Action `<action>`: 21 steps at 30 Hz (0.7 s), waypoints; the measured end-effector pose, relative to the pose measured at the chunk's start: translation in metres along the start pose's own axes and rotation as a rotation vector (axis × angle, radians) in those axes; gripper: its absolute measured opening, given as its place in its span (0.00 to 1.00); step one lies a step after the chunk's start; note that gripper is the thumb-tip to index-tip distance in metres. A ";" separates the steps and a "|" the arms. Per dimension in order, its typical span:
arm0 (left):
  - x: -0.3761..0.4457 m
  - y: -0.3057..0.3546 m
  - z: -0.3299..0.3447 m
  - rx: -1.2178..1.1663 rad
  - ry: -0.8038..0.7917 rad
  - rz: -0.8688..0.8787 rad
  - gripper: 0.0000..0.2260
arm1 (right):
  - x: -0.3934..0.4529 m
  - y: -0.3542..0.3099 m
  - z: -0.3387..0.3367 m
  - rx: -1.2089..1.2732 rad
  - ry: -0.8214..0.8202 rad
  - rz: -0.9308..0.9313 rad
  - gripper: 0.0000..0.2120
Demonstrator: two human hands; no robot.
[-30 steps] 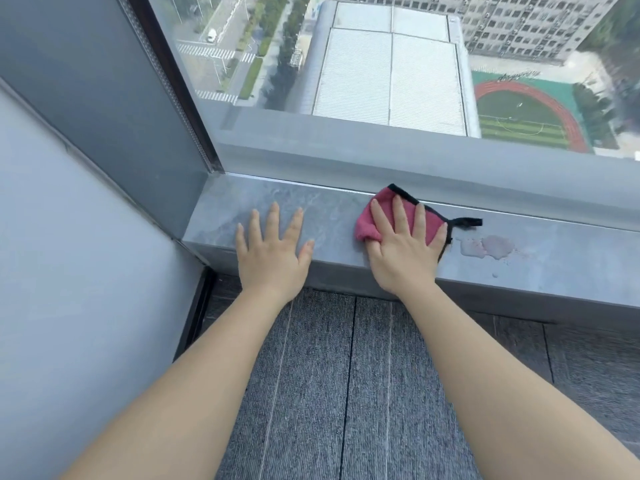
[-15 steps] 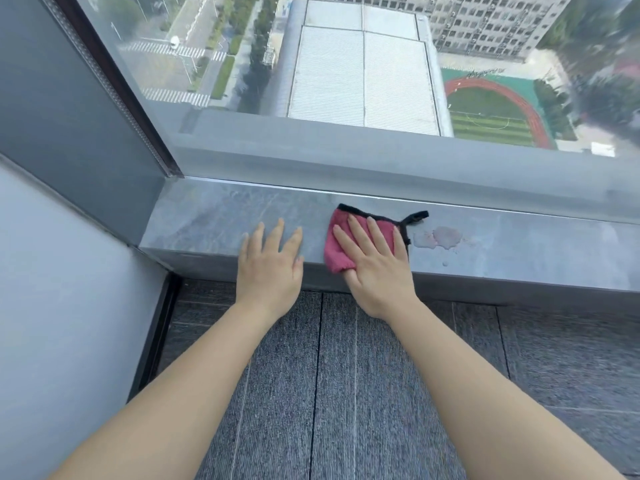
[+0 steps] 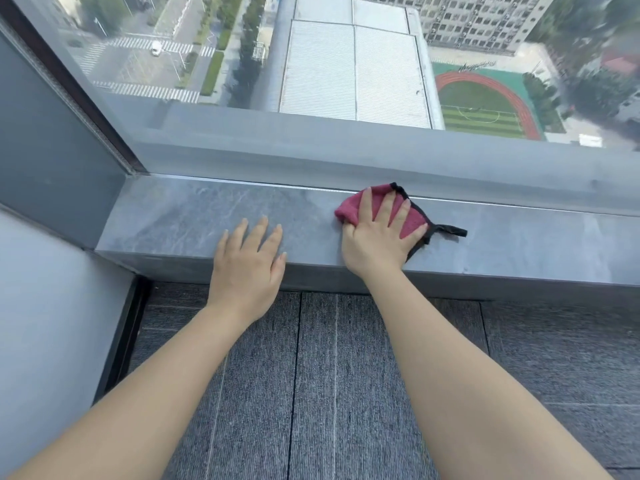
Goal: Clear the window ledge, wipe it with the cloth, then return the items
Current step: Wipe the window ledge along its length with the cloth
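Two bare forearms are seen rising from the lower corners of the frame toward its middle, uncovered from the frame edge to the wrist; no sleeve is worn. The left hand (image 3: 247, 268) and the right hand (image 3: 375, 242) are ungloved. The fingers (image 3: 262, 233) are ended by short, unpainted nails. Both wrists are left uncovered.
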State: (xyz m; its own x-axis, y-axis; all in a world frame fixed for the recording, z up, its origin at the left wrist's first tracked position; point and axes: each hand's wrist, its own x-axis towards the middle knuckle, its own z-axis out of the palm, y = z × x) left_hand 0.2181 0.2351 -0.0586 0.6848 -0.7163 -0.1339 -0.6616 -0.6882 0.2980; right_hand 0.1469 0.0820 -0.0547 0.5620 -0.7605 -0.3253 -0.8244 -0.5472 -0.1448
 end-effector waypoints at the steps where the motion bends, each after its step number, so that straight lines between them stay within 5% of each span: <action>1: 0.001 0.000 0.000 0.002 0.023 0.022 0.27 | -0.001 0.000 0.001 -0.015 0.001 -0.058 0.29; 8: 0.000 0.022 0.003 0.023 -0.007 0.072 0.32 | -0.025 0.036 0.001 -0.108 -0.018 -0.461 0.27; 21: 0.006 0.053 0.020 0.005 0.001 0.170 0.27 | 0.006 0.053 -0.007 0.029 0.004 0.050 0.28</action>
State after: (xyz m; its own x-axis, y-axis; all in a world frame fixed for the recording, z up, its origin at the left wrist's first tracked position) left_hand 0.1809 0.1925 -0.0628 0.5632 -0.8223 -0.0814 -0.7692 -0.5577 0.3119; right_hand 0.1065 0.0459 -0.0574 0.5201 -0.7884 -0.3286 -0.8531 -0.4979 -0.1557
